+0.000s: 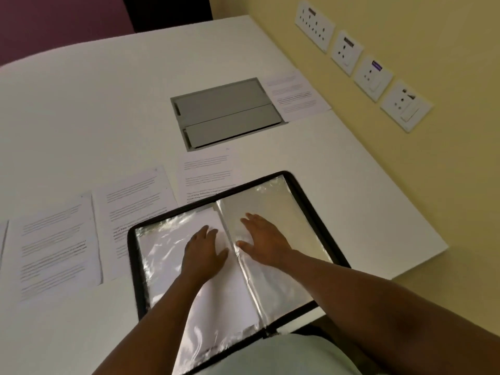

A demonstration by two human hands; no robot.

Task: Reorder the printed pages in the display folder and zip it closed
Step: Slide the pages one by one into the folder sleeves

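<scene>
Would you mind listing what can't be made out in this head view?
- Text on the loose pages: blurred, too small.
- Display folder near edge: hidden by arms and clothing.
- Sleeve under the left hand and right hand: glare hides any contents.
- Leftmost sheet: cut off by frame.

This is looking like an office or meeting room. A grey metal cable hatch [226,112] is sitting flush in the broad white table [81,109] beyond the hands, and a row of white wall sockets [362,63] is running along the pale yellow wall [446,185] to their right.
</scene>
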